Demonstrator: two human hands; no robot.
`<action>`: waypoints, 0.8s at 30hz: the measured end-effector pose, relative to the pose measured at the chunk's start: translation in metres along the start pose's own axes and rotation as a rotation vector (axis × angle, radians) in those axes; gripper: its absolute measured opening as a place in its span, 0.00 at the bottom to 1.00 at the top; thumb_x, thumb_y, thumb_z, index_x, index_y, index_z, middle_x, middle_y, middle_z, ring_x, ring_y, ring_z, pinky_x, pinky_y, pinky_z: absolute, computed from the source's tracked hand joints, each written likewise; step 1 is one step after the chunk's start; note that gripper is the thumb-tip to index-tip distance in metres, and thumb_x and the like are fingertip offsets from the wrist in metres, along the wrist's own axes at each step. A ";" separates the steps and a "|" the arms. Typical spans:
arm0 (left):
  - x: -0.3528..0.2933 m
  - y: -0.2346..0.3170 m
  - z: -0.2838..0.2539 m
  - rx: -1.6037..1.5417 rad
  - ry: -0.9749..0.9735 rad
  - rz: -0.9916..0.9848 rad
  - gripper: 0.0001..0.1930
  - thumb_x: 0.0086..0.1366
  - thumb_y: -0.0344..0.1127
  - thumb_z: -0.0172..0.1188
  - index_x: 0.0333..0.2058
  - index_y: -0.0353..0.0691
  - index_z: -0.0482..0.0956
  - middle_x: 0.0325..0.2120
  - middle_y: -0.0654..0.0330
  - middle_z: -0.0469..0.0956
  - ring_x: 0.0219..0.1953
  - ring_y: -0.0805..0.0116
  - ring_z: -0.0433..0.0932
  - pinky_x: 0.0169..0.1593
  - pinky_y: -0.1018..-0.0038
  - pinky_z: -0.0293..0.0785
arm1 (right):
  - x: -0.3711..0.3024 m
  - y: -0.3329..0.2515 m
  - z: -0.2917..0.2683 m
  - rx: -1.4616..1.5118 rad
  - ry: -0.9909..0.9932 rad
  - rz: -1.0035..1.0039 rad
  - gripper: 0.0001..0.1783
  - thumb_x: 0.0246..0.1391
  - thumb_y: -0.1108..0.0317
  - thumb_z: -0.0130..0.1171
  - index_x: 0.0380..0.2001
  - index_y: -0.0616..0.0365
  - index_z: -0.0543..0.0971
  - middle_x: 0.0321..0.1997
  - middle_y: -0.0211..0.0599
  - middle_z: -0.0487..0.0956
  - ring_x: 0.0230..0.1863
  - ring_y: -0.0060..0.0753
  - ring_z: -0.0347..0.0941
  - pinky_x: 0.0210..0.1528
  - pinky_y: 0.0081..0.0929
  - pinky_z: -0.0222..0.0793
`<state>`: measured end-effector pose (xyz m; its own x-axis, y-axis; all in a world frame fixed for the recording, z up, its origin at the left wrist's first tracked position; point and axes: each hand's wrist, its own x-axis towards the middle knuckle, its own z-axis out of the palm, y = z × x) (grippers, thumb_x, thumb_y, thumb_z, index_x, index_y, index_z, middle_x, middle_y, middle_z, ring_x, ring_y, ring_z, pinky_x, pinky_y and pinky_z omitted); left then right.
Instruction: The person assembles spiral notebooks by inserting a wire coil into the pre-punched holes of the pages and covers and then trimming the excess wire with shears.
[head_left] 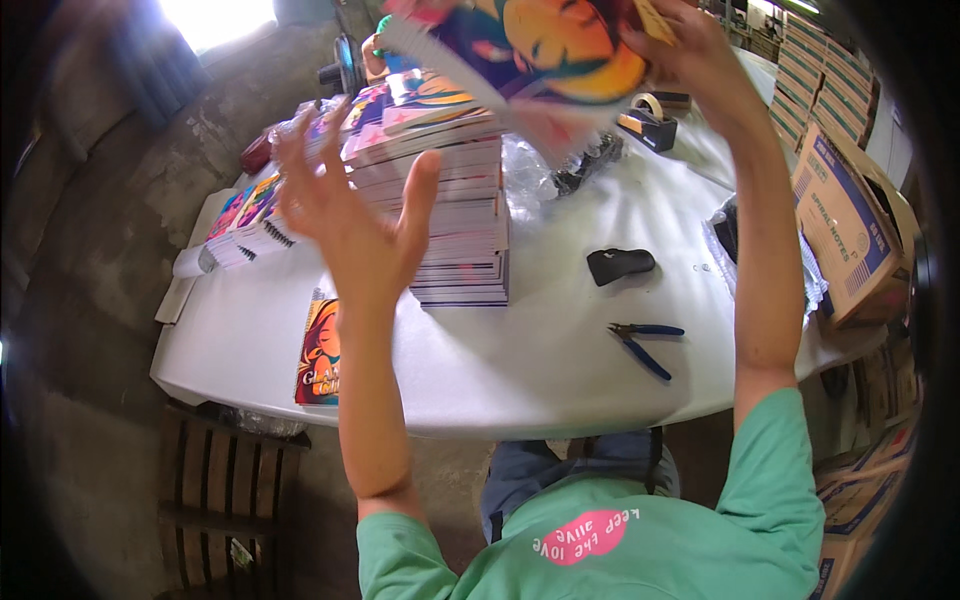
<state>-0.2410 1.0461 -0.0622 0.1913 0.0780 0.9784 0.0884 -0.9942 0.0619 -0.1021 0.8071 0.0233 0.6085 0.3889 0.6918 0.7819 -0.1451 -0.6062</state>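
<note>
High over the far side of the table, my right hand grips a notebook by its right edge. Its cover carries a bright orange, purple and teal drawing, and motion blurs it a little. My left hand is raised with fingers spread and nothing in it, in front of a tall stack of notebooks. The stack's top layers lie slightly uneven. One spiral notebook with a similar orange cover lies near the table's front edge, partly hidden by my left forearm.
On the white-covered table lie blue-handled cutting pliers, a small black object and a tape dispenser. More spiral notebooks lie at left. Crumpled clear plastic sits behind the stack. Right stands an open carton; a wooden pallet is lower left.
</note>
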 end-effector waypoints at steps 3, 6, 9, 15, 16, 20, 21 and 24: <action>-0.031 0.049 -0.030 -0.103 -0.039 0.108 0.35 0.53 0.56 0.61 0.56 0.44 0.68 0.57 0.53 0.61 0.60 0.49 0.58 0.61 0.55 0.52 | -0.062 0.026 -0.015 0.272 -0.112 -0.148 0.18 0.48 0.69 0.65 0.43 0.63 0.75 0.36 0.33 0.78 0.33 0.25 0.75 0.34 0.23 0.72; -0.086 0.107 -0.066 -0.125 -0.246 0.179 0.32 0.51 0.51 0.64 0.53 0.43 0.72 0.56 0.56 0.65 0.56 0.51 0.64 0.59 0.57 0.57 | -0.133 0.020 0.025 -0.028 -0.572 -0.095 0.25 0.35 0.78 0.63 0.43 0.58 0.74 0.36 0.39 0.80 0.38 0.36 0.79 0.38 0.27 0.74; -0.115 0.130 -0.039 -0.149 -0.524 0.135 0.23 0.54 0.44 0.62 0.48 0.43 0.75 0.44 0.59 0.71 0.44 0.58 0.69 0.56 0.61 0.58 | -0.191 0.057 0.050 -0.119 -0.632 -0.043 0.27 0.35 0.79 0.62 0.45 0.55 0.73 0.38 0.41 0.80 0.38 0.46 0.78 0.40 0.34 0.74; -0.167 0.099 0.000 -0.212 -0.600 0.137 0.20 0.50 0.45 0.66 0.41 0.47 0.77 0.28 0.64 0.69 0.37 0.65 0.69 0.47 0.64 0.58 | -0.167 0.134 -0.004 -0.102 -0.259 0.041 0.19 0.45 0.65 0.66 0.43 0.53 0.77 0.44 0.41 0.80 0.40 0.34 0.78 0.42 0.31 0.72; -0.163 0.101 -0.002 -0.217 -0.602 0.130 0.20 0.49 0.45 0.67 0.41 0.47 0.77 0.27 0.65 0.68 0.36 0.65 0.68 0.46 0.64 0.58 | -0.155 0.162 -0.029 -0.240 -0.054 0.403 0.17 0.46 0.64 0.65 0.42 0.55 0.78 0.49 0.45 0.76 0.47 0.39 0.74 0.46 0.33 0.70; -0.168 0.106 0.003 -0.279 -0.549 0.143 0.22 0.44 0.46 0.69 0.40 0.51 0.77 0.25 0.65 0.66 0.35 0.66 0.67 0.49 0.63 0.57 | -0.172 0.303 -0.110 -1.029 0.161 0.647 0.28 0.51 0.56 0.59 0.53 0.56 0.70 0.51 0.48 0.72 0.52 0.53 0.69 0.54 0.44 0.65; -0.172 0.104 0.004 -0.269 -0.517 0.139 0.23 0.43 0.48 0.70 0.39 0.50 0.76 0.27 0.65 0.66 0.37 0.65 0.68 0.51 0.60 0.55 | -0.173 0.305 -0.102 -1.085 0.046 0.682 0.24 0.51 0.57 0.58 0.50 0.57 0.72 0.50 0.47 0.72 0.52 0.54 0.69 0.54 0.48 0.65; -0.179 0.107 0.007 -0.242 -0.447 0.096 0.25 0.41 0.54 0.69 0.34 0.48 0.73 0.30 0.62 0.66 0.43 0.60 0.69 0.59 0.53 0.46 | -0.179 0.313 -0.096 -1.387 -0.154 0.510 0.17 0.51 0.65 0.55 0.43 0.61 0.72 0.47 0.48 0.74 0.49 0.54 0.72 0.48 0.50 0.70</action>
<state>-0.2594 0.9265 -0.2324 0.5910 -0.0429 0.8056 -0.1684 -0.9831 0.0712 0.0472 0.6045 -0.2523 0.8993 0.1073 0.4239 0.0496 -0.9882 0.1451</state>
